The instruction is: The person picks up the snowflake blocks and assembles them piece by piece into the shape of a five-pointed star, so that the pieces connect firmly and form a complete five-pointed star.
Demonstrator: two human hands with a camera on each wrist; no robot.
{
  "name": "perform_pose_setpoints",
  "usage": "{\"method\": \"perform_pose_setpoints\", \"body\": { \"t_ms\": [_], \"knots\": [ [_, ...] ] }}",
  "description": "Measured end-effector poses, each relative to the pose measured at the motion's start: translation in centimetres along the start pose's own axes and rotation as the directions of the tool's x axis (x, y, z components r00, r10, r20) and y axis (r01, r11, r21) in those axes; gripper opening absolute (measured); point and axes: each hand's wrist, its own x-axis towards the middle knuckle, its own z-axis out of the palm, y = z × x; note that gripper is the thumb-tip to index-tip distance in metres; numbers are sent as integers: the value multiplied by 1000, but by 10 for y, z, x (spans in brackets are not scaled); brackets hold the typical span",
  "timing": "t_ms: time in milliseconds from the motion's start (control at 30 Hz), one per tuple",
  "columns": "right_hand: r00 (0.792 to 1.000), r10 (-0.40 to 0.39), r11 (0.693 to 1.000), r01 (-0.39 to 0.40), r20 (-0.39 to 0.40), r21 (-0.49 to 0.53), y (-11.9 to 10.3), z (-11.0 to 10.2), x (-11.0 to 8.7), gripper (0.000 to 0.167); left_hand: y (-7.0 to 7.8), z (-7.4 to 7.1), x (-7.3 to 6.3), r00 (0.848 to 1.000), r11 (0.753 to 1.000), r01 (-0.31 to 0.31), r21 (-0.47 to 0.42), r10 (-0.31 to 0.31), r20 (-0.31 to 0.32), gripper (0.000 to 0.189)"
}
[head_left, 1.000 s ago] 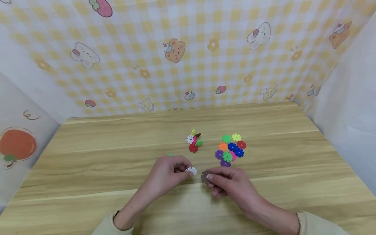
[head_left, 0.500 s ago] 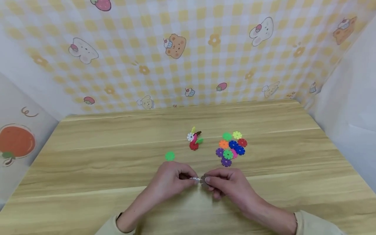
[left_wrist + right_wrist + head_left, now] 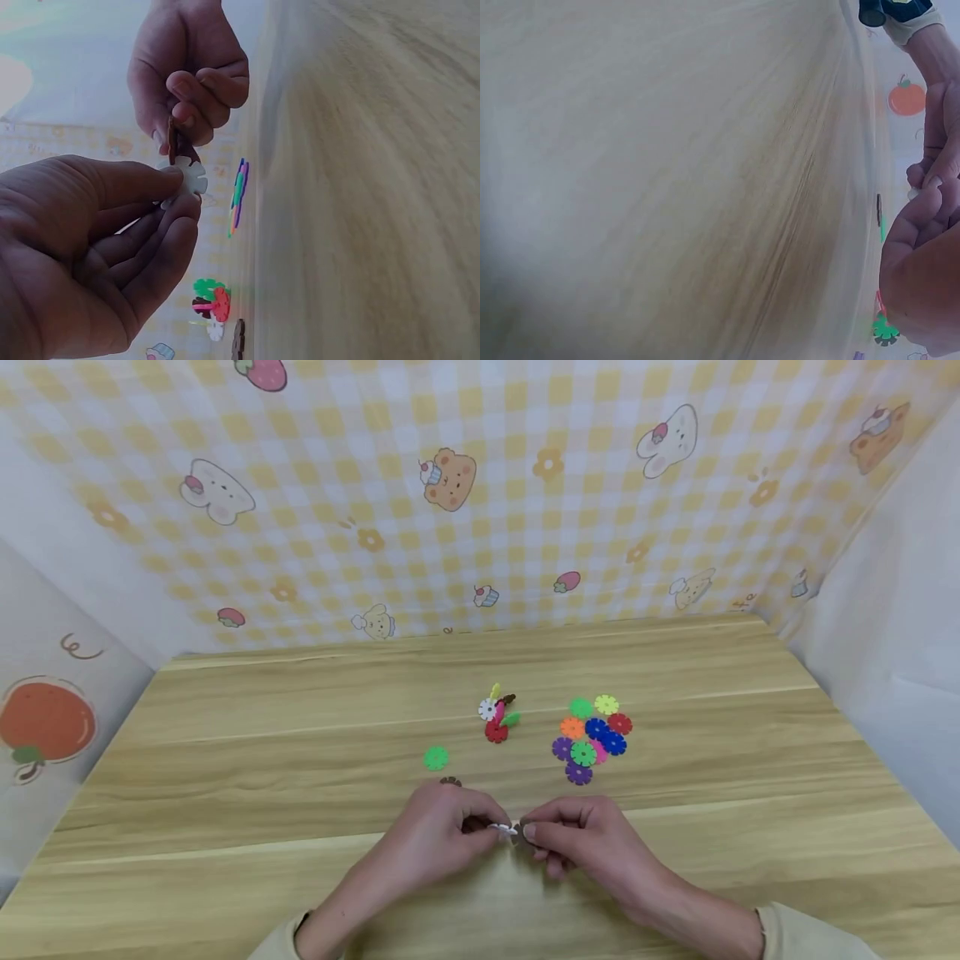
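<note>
- L hand (image 3: 441, 827) pinches white notched plastic disc (image 3: 193, 178), R hand (image 3: 596, 839) brown notched plastic disc (image 3: 172, 141), both btwn the hands; can't tell from here if slots mesh.
- Best bet: discs crosswise, slot to slot, push straight.
- Farther: multicolour joined-disc cluster (image 3: 496, 732), loose-disc pile (image 3: 598, 729) to its R.
</note>
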Motion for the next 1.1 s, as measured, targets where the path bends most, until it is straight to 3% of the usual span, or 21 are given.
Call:
{"method": "perform_pose_setpoints", "body": {
  "t_ms": [333,600,833,1100],
  "knots": [
    [999,-29,999,30,33,-13,5,0,-1,26,-4,5,-3,994,991,-99,90,101,-28,13],
    [998,-28,999,29,49,-14,9,2,-2,23,-7,7,-8,996,995,-93,31,93,4,15],
    [997,-31,999,33,66,-24,11,5,-3,22,-6,7,-8,986,988,-153,39,150,67,14],
    [999,7,1000,-8,31,4,11,4,-1,25,-5,6,-5,991,991,-131,29,130,31,13]
  ]
}}
